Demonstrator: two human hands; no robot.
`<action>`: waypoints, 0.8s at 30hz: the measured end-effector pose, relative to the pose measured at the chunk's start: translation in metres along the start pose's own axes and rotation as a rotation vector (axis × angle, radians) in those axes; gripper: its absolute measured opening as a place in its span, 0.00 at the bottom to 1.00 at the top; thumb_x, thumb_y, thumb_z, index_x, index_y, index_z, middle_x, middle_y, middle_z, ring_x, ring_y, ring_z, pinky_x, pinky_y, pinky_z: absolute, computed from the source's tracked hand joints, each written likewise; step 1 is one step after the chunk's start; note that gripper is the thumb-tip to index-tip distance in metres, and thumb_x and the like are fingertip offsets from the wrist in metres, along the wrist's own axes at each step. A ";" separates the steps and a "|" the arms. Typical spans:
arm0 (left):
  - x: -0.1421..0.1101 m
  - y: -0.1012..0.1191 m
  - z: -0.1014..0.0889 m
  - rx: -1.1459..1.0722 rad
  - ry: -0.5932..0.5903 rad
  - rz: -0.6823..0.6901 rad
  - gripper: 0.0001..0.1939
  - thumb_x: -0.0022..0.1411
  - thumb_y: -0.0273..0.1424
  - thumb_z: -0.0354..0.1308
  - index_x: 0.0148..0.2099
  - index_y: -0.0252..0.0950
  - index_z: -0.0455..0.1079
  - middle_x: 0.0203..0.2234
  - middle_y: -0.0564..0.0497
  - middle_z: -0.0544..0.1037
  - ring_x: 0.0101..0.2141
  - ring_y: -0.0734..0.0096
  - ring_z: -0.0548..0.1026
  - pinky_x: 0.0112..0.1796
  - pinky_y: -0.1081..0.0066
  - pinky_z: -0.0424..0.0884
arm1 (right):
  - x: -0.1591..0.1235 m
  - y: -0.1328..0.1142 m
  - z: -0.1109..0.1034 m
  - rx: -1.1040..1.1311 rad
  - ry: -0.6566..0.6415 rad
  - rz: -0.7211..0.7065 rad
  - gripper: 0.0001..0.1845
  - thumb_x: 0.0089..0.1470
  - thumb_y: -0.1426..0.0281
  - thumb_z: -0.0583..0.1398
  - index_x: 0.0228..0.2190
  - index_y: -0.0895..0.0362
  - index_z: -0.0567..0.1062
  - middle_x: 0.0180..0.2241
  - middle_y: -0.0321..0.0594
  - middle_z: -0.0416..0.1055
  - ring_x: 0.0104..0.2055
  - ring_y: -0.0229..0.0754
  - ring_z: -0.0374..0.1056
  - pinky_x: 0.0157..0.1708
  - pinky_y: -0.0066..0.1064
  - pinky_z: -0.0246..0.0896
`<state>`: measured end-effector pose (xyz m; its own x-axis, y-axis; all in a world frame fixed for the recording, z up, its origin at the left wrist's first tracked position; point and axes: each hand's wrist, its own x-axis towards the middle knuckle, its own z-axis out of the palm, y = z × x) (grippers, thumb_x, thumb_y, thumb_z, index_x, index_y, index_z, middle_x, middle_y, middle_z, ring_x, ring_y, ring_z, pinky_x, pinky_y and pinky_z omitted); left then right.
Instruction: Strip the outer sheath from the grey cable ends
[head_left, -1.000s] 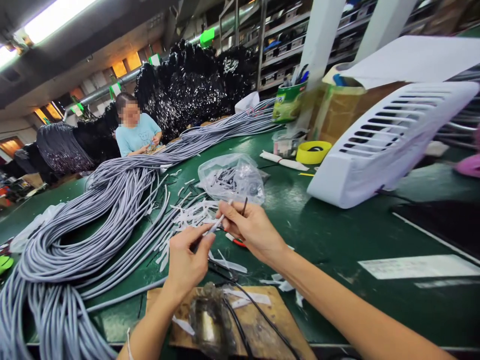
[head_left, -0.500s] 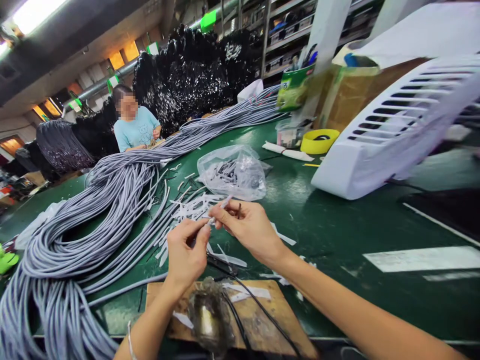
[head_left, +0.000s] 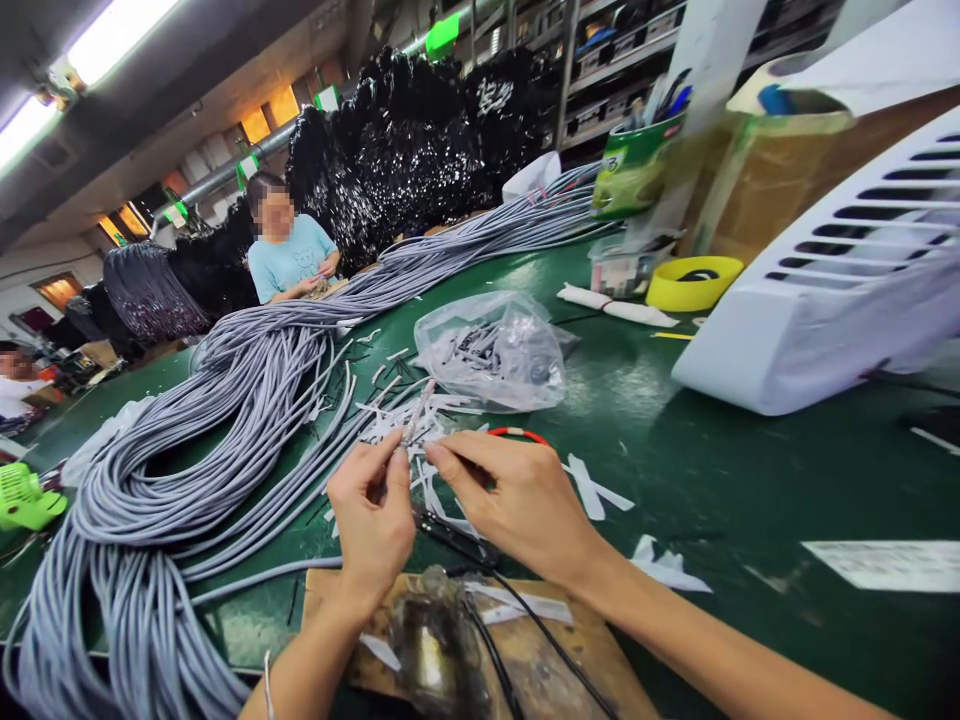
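Note:
My left hand (head_left: 371,515) pinches the end of a grey cable between thumb and forefinger. A pale, whitish-pink tip (head_left: 418,412) sticks up beyond those fingertips. A length of grey cable (head_left: 277,572) runs in from the left and passes behind my left wrist. Close beside, my right hand (head_left: 521,500) is closed in a pinch, its fingertips near the cable end; whatever they hold is too small to make out. A red-orange wire with a white section (head_left: 517,433) curves out behind the right hand. White strips (head_left: 442,405) lie scattered beneath both hands.
Bundled grey cables (head_left: 187,440) cover the left side. Ahead sits a clear plastic bag (head_left: 491,360) of small grey parts. A wooden board (head_left: 592,650) with a metal device (head_left: 435,640) lies nearest me. At right are a white fan (head_left: 742,350) and yellow tape (head_left: 694,285). A person (head_left: 292,250) sits opposite.
My right hand has shifted slightly down and away from the pale tip, which now points up from my left fingers. The red-orange wire has come into sight. The view has swung left.

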<state>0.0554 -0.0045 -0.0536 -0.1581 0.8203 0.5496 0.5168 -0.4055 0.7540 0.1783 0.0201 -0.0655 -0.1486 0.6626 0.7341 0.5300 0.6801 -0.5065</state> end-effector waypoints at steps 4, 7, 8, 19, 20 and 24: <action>0.000 -0.001 0.000 0.002 0.001 0.012 0.13 0.59 0.31 0.51 0.42 0.32 0.74 0.19 0.53 0.65 0.18 0.80 0.59 0.18 0.77 0.54 | 0.001 0.000 -0.002 -0.005 -0.007 0.007 0.20 0.57 0.68 0.49 0.19 0.58 0.72 0.18 0.37 0.71 0.19 0.35 0.64 0.21 0.26 0.52; -0.001 -0.001 -0.001 -0.002 0.000 0.013 0.13 0.59 0.31 0.52 0.42 0.32 0.74 0.19 0.53 0.65 0.18 0.79 0.59 0.18 0.77 0.55 | 0.002 0.000 -0.003 0.033 -0.017 0.023 0.21 0.57 0.67 0.49 0.18 0.58 0.72 0.17 0.37 0.69 0.17 0.33 0.60 0.20 0.25 0.50; -0.001 -0.001 -0.001 -0.004 -0.004 0.010 0.13 0.59 0.31 0.52 0.41 0.32 0.74 0.19 0.53 0.67 0.18 0.79 0.60 0.18 0.77 0.56 | 0.002 -0.001 -0.002 0.054 -0.024 0.032 0.21 0.57 0.67 0.49 0.18 0.59 0.71 0.16 0.36 0.68 0.16 0.33 0.58 0.19 0.25 0.50; 0.001 -0.005 -0.001 -0.215 -0.117 -0.246 0.15 0.56 0.35 0.52 0.38 0.30 0.75 0.19 0.50 0.73 0.17 0.78 0.62 0.15 0.77 0.55 | 0.002 -0.002 0.007 0.286 -0.083 0.130 0.23 0.56 0.64 0.49 0.15 0.59 0.69 0.13 0.35 0.64 0.15 0.32 0.54 0.15 0.24 0.47; 0.002 -0.006 -0.001 -0.258 -0.131 -0.278 0.16 0.55 0.35 0.53 0.38 0.30 0.75 0.18 0.51 0.72 0.15 0.81 0.59 0.14 0.78 0.52 | 0.000 -0.002 0.008 0.216 -0.032 0.088 0.22 0.56 0.65 0.50 0.15 0.59 0.70 0.13 0.36 0.65 0.15 0.32 0.54 0.16 0.25 0.48; 0.004 -0.008 -0.003 -0.368 -0.115 -0.309 0.15 0.52 0.36 0.56 0.36 0.29 0.75 0.19 0.51 0.73 0.14 0.83 0.57 0.14 0.78 0.52 | -0.004 -0.005 0.008 -0.007 0.112 -0.089 0.17 0.55 0.70 0.52 0.20 0.59 0.74 0.18 0.38 0.71 0.19 0.34 0.65 0.22 0.25 0.53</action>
<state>0.0487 0.0007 -0.0564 -0.1520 0.9555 0.2529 0.1256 -0.2351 0.9638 0.1690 0.0166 -0.0692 -0.1017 0.5604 0.8219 0.5248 0.7321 -0.4343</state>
